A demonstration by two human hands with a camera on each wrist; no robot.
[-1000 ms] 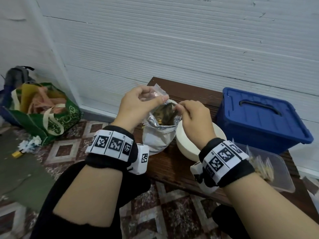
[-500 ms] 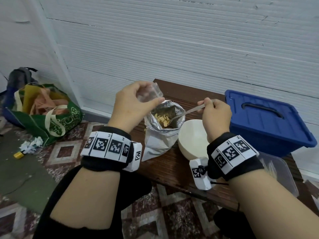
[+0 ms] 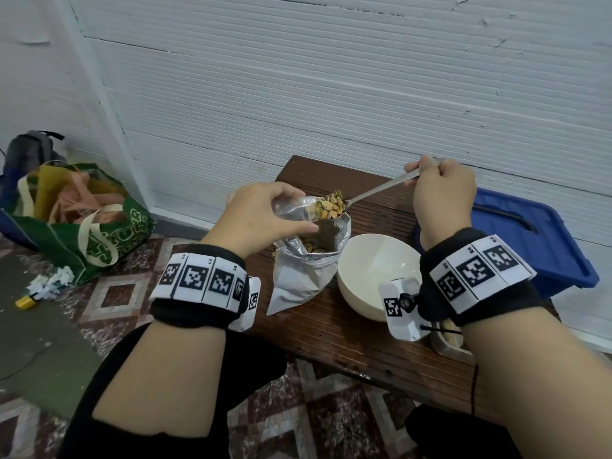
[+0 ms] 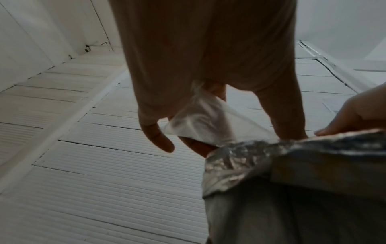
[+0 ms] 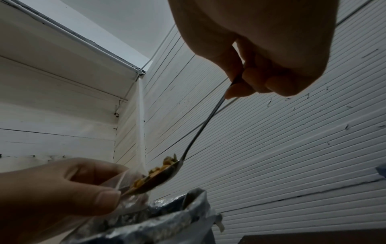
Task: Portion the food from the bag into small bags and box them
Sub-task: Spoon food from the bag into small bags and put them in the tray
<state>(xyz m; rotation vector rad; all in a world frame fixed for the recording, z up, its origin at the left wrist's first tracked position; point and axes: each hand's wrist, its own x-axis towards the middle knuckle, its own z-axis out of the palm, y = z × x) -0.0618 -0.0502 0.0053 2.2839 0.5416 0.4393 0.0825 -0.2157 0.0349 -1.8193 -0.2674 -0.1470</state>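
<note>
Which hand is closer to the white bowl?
Right. The right hand holds the spoon up above the white bowl's far side; the left hand is past the foil bag, holding the small clear bag.

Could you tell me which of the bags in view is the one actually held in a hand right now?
The small clear bag, pinched in the left hand; the foil bag stands on the bench, the green tote on the floor.
</note>
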